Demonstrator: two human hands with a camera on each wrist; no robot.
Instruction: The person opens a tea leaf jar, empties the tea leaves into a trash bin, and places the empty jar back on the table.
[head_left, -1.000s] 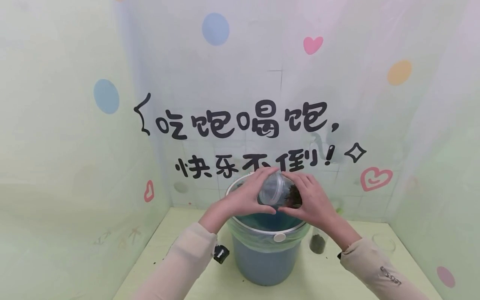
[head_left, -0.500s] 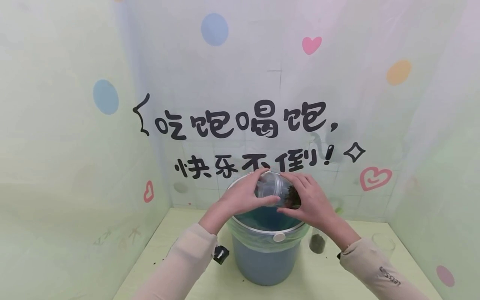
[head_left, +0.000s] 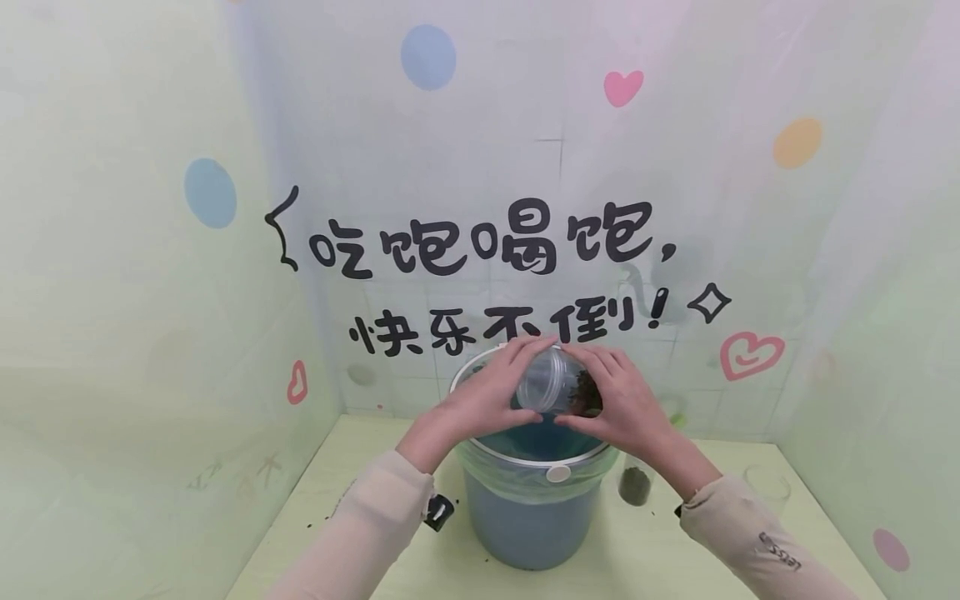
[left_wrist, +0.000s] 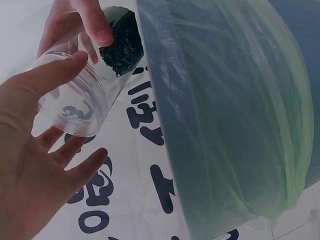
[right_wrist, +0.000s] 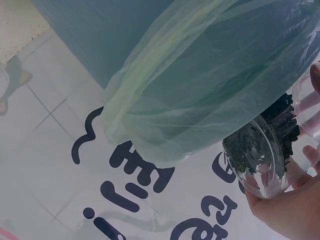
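A clear plastic jar (head_left: 542, 383) lies on its side above the bucket in the head view, with dark shredded or leaf-like stuff (head_left: 585, 393) at its right end. My left hand (head_left: 487, 392) curls round the clear ridged end, thumb below and fingers over the top. Around the dark-filled end, my right hand (head_left: 626, 400) grips the jar. In the left wrist view the thumb lies over the jar (left_wrist: 75, 107) and the other fingers are spread. The right wrist view shows the dark stuff (right_wrist: 260, 145) packed against the jar's round base.
Under the hands stands a blue-grey bucket (head_left: 532, 529) with a white rim and a green bag (head_left: 480, 471) lining it. Another clear jar with dark contents (head_left: 636, 486) is at its right. A small black object (head_left: 438, 512) sits by the left sleeve. A printed wall rises behind.
My left hand's thumb and fingers have shifted on the jar's clear end, with the thumb moving up, then back down and left. My right hand and the jar have stayed nearly in place.
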